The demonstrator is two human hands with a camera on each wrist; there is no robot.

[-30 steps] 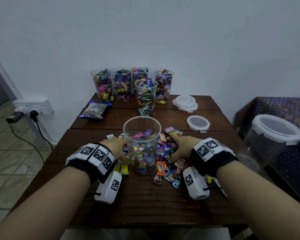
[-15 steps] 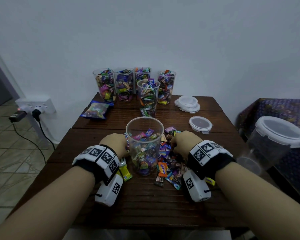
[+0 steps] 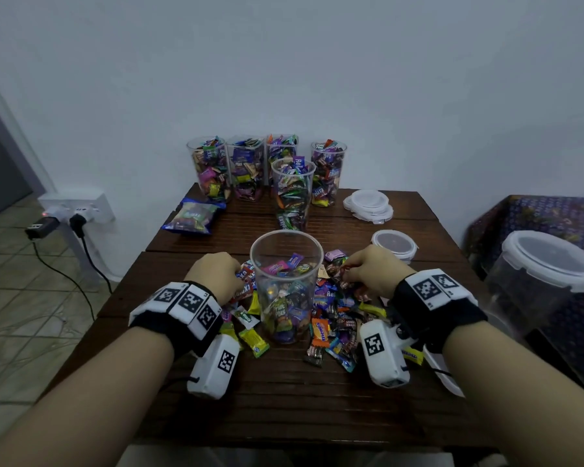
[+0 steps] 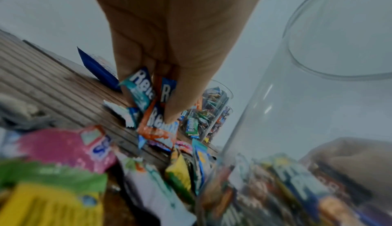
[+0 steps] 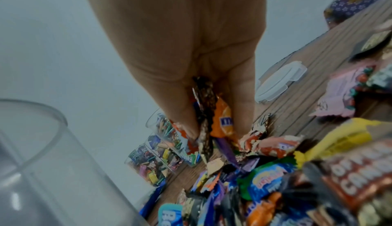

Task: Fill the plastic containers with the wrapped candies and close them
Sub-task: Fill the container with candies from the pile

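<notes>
Looks like a room in a home: dark slatted wooden table point(image 3: 284, 392) pushed against a plain white wall point(image 3: 317, 79), tiled floor point(image 3: 21, 298), low wall socket point(image 3: 78, 205) with two plugs in, patterned cloth point(image 3: 536, 217) over furniture at right.

Upright clear container point(image 3: 285, 284) part-filled, loose wrapped candies point(image 3: 331, 328) around it

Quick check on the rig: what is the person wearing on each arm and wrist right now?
Both forearms are bare, no sleeves. The left hand and right hand are ungloved. Each wrist carries a black fabric band topped with white panels printed with black square fiducial markers. A white boxy camera unit with its own marker hangs under each wrist; a thin black cable runs from the right one.
</notes>
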